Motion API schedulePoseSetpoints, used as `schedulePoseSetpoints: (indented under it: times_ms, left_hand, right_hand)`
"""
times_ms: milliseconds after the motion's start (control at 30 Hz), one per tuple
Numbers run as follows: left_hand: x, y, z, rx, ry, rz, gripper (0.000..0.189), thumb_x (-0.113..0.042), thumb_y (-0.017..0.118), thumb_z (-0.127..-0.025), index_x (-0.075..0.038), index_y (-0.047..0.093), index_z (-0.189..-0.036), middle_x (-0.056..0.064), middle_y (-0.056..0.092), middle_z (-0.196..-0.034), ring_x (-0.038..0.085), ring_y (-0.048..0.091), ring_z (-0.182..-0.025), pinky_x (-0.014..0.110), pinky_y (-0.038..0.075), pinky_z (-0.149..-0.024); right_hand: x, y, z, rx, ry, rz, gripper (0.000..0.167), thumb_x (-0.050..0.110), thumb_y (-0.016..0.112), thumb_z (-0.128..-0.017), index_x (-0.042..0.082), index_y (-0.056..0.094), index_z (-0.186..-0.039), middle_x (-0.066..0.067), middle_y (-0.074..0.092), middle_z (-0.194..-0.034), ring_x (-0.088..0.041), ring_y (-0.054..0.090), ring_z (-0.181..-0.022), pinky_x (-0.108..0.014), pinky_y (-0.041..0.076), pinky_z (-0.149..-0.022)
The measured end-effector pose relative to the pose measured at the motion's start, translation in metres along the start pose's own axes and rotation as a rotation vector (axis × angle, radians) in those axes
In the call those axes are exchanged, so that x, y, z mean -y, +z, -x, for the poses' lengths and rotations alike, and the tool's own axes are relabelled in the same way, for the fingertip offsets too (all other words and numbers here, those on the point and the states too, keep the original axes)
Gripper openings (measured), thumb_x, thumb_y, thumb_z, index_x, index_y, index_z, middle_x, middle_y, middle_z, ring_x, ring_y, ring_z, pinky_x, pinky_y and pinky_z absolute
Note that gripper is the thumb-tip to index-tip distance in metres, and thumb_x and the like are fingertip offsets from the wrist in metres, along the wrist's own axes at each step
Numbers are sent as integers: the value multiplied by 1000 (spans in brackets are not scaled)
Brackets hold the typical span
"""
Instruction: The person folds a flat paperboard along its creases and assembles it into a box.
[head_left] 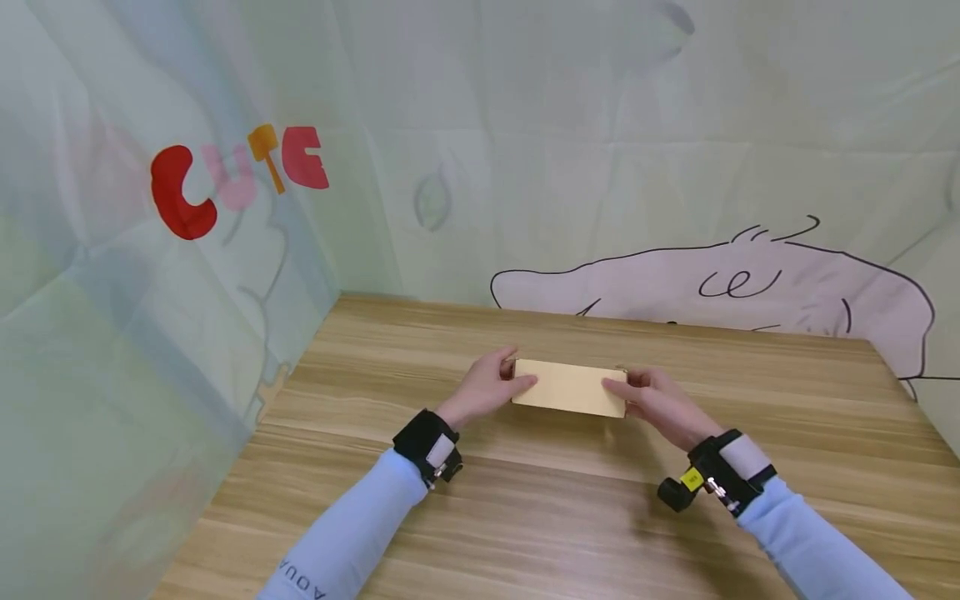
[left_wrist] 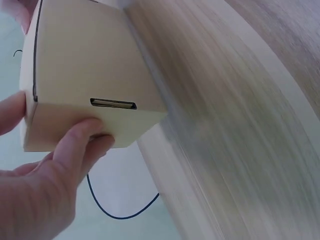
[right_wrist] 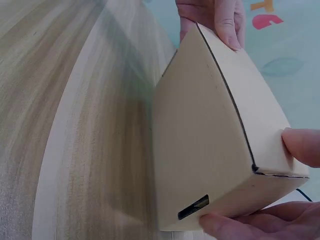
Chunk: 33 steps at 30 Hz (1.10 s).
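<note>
A small plain cardboard box (head_left: 570, 388) is held level between both hands near the middle of the wooden table. My left hand (head_left: 482, 390) grips its left end, the thumb on the long face and the fingers against the end panel. At the other end my right hand (head_left: 669, 407) grips it in the same way. Each wrist view shows a slot in an end panel of the box (left_wrist: 90, 55), beside the fingertips. Dark lines run along the edges of the box (right_wrist: 200, 130). Whether its underside touches the table cannot be told.
The wood-grain table (head_left: 480, 517) spreads out around the hands. Behind it hangs a pale printed cloth (head_left: 600, 167) with a cartoon outline, and on the left coloured letters (head_left: 183, 196) show. Straps with small cameras (head_left: 429, 446) sit on both wrists.
</note>
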<state>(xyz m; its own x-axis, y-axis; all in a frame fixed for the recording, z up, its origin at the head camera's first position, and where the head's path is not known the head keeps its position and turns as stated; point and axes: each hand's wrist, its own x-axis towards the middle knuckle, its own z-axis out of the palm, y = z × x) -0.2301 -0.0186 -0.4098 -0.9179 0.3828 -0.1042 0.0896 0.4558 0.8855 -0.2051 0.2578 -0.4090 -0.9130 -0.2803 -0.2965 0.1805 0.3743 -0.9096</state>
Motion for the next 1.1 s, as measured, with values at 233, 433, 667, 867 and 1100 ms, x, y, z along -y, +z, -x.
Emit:
schedulePoseSetpoints:
  times_ms: [233, 433, 667, 867, 1100]
  left_hand:
    - [7, -1, 1, -24, 54, -17, 83, -22, 72, -94, 1, 25, -158, 23, 36, -159, 34, 43, -145, 43, 39, -117]
    - [9, 0, 4, -70, 137, -76, 89, -10, 78, -88, 6, 24, -156, 22, 37, -158, 33, 46, -142, 38, 42, -113]
    - [17, 7, 6, -137, 207, -288, 93, -10, 83, -81, 10, 28, -154, 23, 51, -149, 25, 70, -104, 28, 59, -82]
    - [24, 16, 9, -174, 197, -403, 92, -11, 88, -75, 5, 38, -151, 19, 70, -125, 17, 67, -90, 29, 58, -81]
    - [27, 22, 11, -191, 158, -484, 98, -13, 90, -74, 5, 35, -153, 24, 69, -125, 21, 70, -96, 33, 58, -90]
  right_hand:
    - [-3, 6, 1, -60, -107, 72, 82, 25, 62, -101, -12, 14, -155, -35, 26, -159, -46, 37, -145, -56, 34, -118]
    - [-5, 12, -2, -90, -191, 46, 81, 9, 68, -95, -13, 18, -155, -33, 28, -158, -45, 38, -145, -28, 45, -108]
    - [-10, 19, -4, -131, -220, 117, 88, 2, 73, -89, -14, 16, -154, -35, 26, -158, -48, 36, -144, -40, 42, -108]
    - [-14, 26, -7, -154, -210, 223, 93, -3, 77, -84, -16, 16, -153, -39, 28, -155, -51, 38, -141, -44, 44, -106]
    - [-14, 30, -8, -181, -172, 351, 97, -3, 81, -79, -16, 19, -153, -41, 32, -152, -52, 42, -138, -45, 47, -103]
